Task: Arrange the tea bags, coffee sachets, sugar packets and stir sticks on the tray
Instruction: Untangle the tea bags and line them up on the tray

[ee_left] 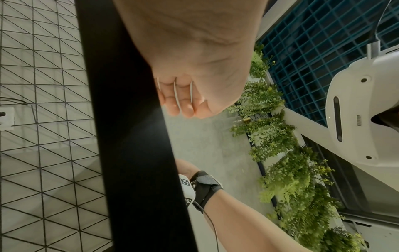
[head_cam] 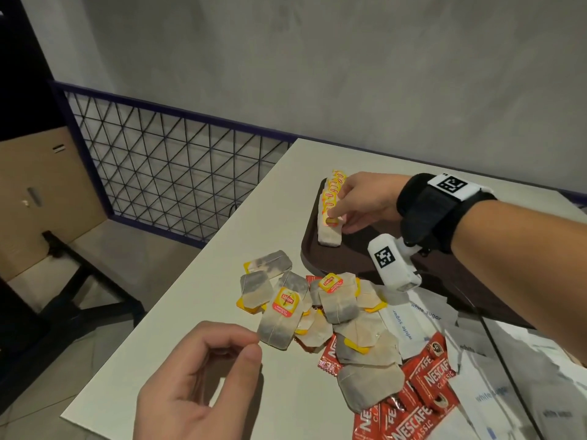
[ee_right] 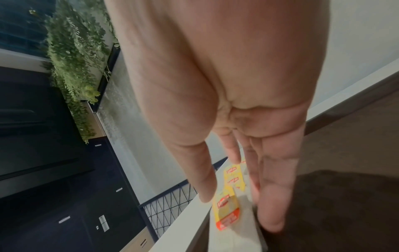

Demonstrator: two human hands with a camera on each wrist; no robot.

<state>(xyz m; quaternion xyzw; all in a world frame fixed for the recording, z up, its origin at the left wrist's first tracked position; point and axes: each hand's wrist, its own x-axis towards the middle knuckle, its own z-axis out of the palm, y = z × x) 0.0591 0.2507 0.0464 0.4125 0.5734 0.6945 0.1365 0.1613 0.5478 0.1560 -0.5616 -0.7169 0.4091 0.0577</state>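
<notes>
Head view: right hand (head_cam: pixel 365 198) reaches across tray (head_cam: pixel 355 262), straight fingers (head_cam: pixel 338 211) resting on tea bag row (head_cam: pixel 332 211) at its left edge. Left hand (head_cam: pixel 197 382) hovers over bench (head_cam: pixel 222 268), fingers loosely curled, empty.

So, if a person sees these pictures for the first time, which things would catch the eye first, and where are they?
Probably the row of tea bags lined up along the left edge of the brown tray, with the right hand resting its fingers on them. Next comes the loose pile of tea bags, red Nescafe sachets and white sugar packets on the table. The left hand hovers nearby, empty.
</notes>
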